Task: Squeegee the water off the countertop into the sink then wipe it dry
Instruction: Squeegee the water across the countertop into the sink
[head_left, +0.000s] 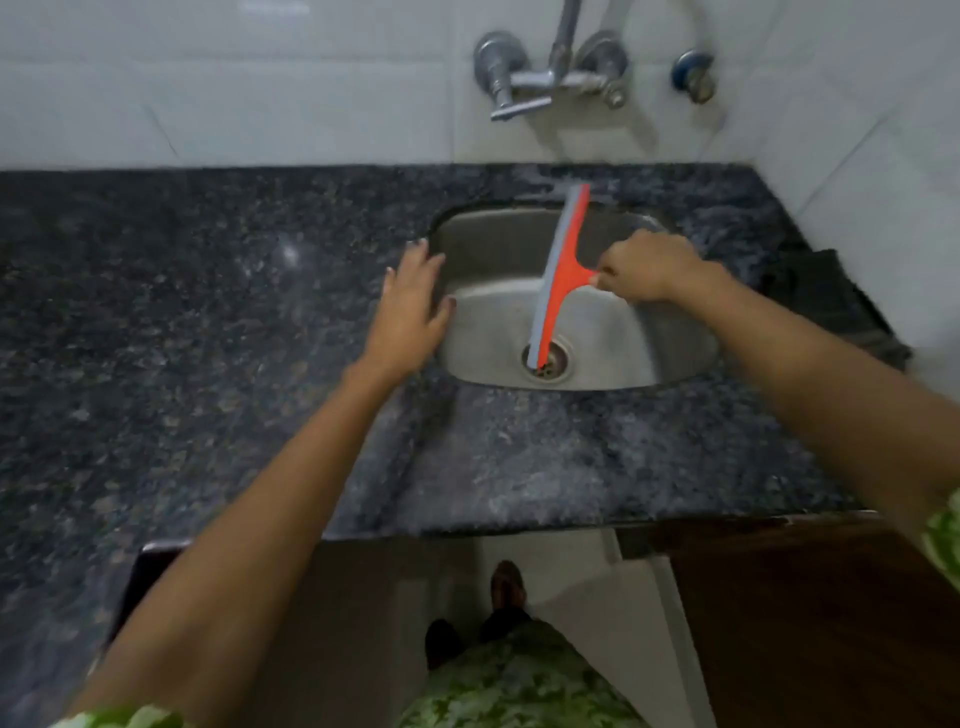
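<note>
1. Nearest the camera, two bare forearms reach forward over the front edge of the desk (571, 457), a dark speckled stone top; the grip comes first, then what lies around it
2. Right hand (649, 267): its grip is clamped on the short handle of the red squeegee (558, 275), fingers curled round the stem
3. From that grip the squeegee hangs over the sink (649, 358), its grey blade running from the back rim down toward the drain (548, 358), low end just above or touching the strainer; I cannot tell which
4. Left hand (413, 306): its grip is apart and holds nothing, fingers spread flat on the desk at the sink's left rim, thumb side just over the lip
5. Beyond the sink, a dark cloth (826, 301) lies on the desk at the far right, near the wall; a tap (524, 88) stands on the tiles above
6. Step in hand, as I judge it: the squeegee stage, at the end of a stroke, blade over the basin to shed water
7. Next move calls for setting the blade flat on wet stone and drawing it to the rim; wiping with the cloth is not yet begun
</note>
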